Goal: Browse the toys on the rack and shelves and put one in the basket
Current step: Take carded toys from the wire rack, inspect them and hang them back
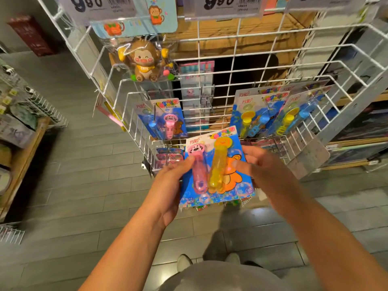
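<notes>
Grey floor tiles (84,185) run under a white wire rack (231,66) hung with carded toys. Just below the rack's lowest hooks, both hands hold a bubble-wand card (218,166): the left hand (174,181) pinches its left edge, the right hand (266,171) grips its right edge. A monkey toy (144,59) hangs at the rack's upper left.

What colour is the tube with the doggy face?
Pink, seen in the head view, the only one.
</notes>
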